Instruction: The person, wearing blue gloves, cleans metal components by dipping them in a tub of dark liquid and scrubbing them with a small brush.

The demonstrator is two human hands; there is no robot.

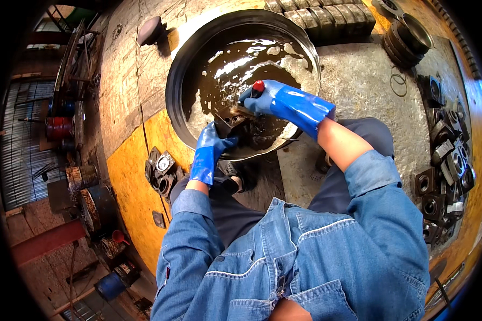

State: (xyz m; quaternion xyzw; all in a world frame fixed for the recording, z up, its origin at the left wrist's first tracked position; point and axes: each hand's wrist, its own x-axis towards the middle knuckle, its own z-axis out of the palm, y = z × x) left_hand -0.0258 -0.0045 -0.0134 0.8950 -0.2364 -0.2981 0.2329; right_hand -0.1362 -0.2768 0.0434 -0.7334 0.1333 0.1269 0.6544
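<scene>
In blue rubber gloves, both my hands work over a wide round metal basin (177,88) holding dark, foamy liquid (211,77). My left hand (210,145) is closed on the near left side of a dark, wet, block-like metal part (232,119) with holes in its face. From the right, my right hand (263,99) grips a brush (258,85) with a red-ended handle. Its tan bristle end lies against the top of the metal part, partly hidden by my glove. The underside of the part cannot be made out against the liquid.
Several square flanged metal parts (165,162) lie left of the basin. Many similar parts (426,182) are heaped at the far right. Ribbed metal blocks (326,20) stand behind the basin, near stacked rings (407,40). A dark rounded lump (151,30) sits at the back left.
</scene>
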